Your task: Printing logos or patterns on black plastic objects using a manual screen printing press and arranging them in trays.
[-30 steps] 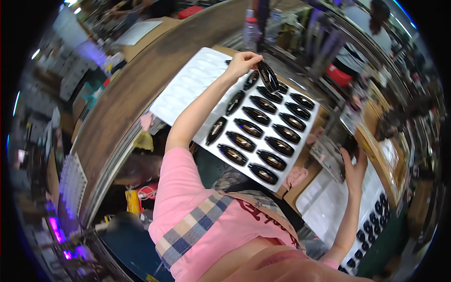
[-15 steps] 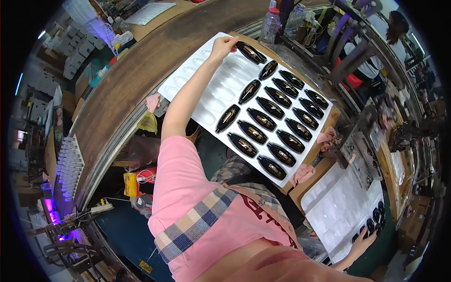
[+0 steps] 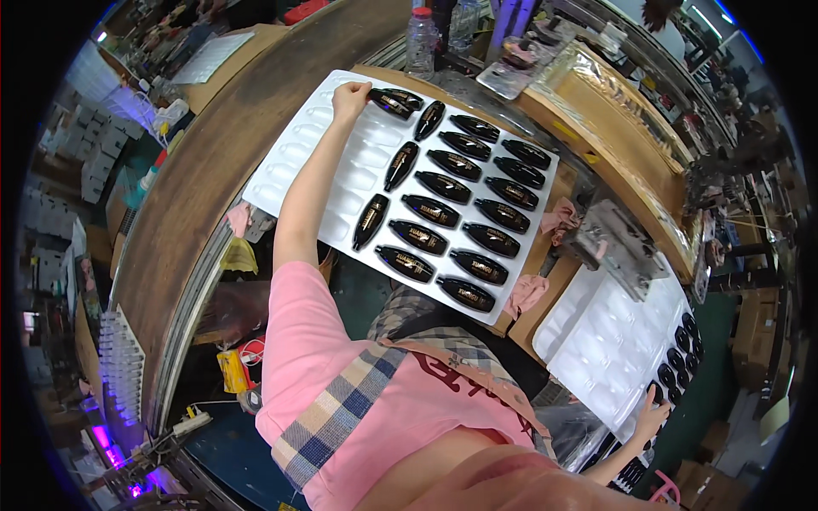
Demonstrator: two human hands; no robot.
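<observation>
At the far edge of a white moulded tray [image 3: 345, 204], my left hand [image 3: 351, 100] pinches the end of a glossy black tapered shell [image 3: 390, 104] with gold print. The held shell overlaps another black one lying beside it. Several matching shells [image 3: 443, 186] lie in rows over the tray's middle and right, while hollows show on its left. Low on the right, my right hand [image 3: 651, 419] has its fingers closed about a black shell [image 3: 655, 393] at the edge of a second white tray [image 3: 588, 341]. More black shells [image 3: 679, 358] stand along that tray's right side.
A curved brown wooden bench [image 3: 213, 145] runs along the left. Pink cloths [image 3: 527, 295] lie by the tray's right edge. A metal fixture [image 3: 618, 247] overhangs the second tray. Behind stand a red-capped clear bottle [image 3: 421, 43] and a wooden frame [image 3: 596, 128].
The head view has turned, so the trays and bench appear farther left. My left hand stays at the tray's far edge with the shell; my right hand remains by the second tray's black shells.
</observation>
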